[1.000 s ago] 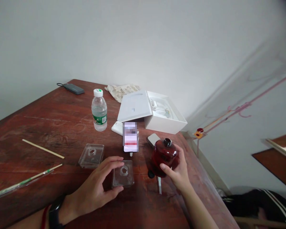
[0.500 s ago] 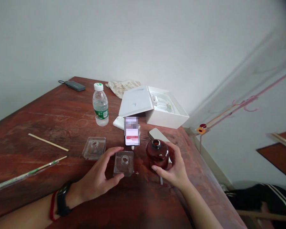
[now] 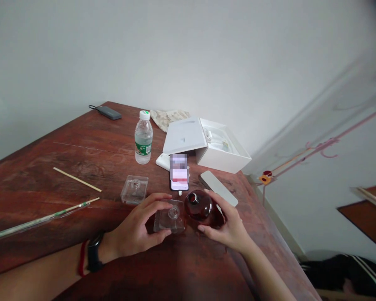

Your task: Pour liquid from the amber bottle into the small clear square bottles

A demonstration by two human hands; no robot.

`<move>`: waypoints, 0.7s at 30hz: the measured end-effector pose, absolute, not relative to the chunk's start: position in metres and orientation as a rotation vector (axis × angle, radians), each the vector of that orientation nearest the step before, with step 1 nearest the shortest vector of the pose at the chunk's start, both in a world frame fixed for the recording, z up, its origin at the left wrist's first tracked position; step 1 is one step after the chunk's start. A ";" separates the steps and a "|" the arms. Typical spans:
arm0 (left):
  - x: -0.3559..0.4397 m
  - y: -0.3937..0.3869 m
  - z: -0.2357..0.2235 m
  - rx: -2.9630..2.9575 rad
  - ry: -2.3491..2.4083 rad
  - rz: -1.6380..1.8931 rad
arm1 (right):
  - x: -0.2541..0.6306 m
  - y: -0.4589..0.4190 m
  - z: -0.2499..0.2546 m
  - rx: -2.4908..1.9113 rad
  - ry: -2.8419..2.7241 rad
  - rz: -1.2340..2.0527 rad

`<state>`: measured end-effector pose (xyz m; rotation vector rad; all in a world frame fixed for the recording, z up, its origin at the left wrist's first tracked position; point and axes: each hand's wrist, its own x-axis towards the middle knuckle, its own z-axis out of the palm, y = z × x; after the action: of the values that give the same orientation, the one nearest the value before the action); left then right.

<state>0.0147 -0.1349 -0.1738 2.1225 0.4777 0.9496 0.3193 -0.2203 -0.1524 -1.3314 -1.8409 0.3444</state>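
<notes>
My left grip [image 3: 139, 230] pinches the square clear-plastic container with a raised round neck [image 3: 168, 222], thumb along its near edge and fingertips at its far edge; it sits flat on the reddish-brown wooden desk [image 3: 150, 276]. My right grip [image 3: 228, 226] is closed around the rounded, glossy dark red-brown bottle [image 3: 203, 207], uncapped and tilted left, its mouth just beside the container's neck. I cannot tell whether anything is flowing.

I count two such containers: the second clear container [image 3: 134, 191] stands just beyond my left grip. Two thin sticks lie farther left, one in a green-marked clear wrapper [image 3: 44, 220], one bare pale wooden stick [image 3: 77, 179].

Past the containers I see one lit phone [image 3: 179, 185], one flat pale-grey slab [image 3: 221, 190] and one small white plastic object [image 3: 162, 161]. Behind them stand one clear green-labelled water bottle [image 3: 143, 140] and one open white cardboard box [image 3: 221, 161]. Farthest back are one patterned pale cloth [image 3: 166, 120] and one dark-grey block with a loop [image 3: 109, 112].
</notes>
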 end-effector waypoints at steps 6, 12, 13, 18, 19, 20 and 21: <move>0.017 -0.136 -0.177 2.121 0.497 1.047 | 0.321 -0.209 -0.154 -1.284 -1.894 0.495; 0.017 -0.136 -0.178 2.131 0.534 1.064 | 0.332 -0.194 -0.151 -1.238 -1.976 0.502; 0.017 -0.137 -0.177 2.133 0.542 1.060 | 0.332 -0.192 -0.149 -1.232 -1.988 0.498; 0.015 -0.137 -0.175 2.159 0.576 1.021 | 0.333 -0.189 -0.143 -1.233 -2.018 0.533; 0.015 -0.137 -0.175 2.173 0.589 1.005 | 0.334 -0.189 -0.143 -1.234 -2.024 0.537; 0.014 -0.137 -0.176 2.191 0.603 0.990 | 0.335 -0.189 -0.144 -1.233 -2.026 0.535; 0.013 -0.138 -0.176 2.213 0.621 0.969 | 0.336 -0.190 -0.146 -1.237 -2.023 0.529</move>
<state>0.0131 -0.1379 -0.1762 2.2129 0.6208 0.9692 0.3364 -0.1896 -0.1459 -1.2371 -2.0229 0.5285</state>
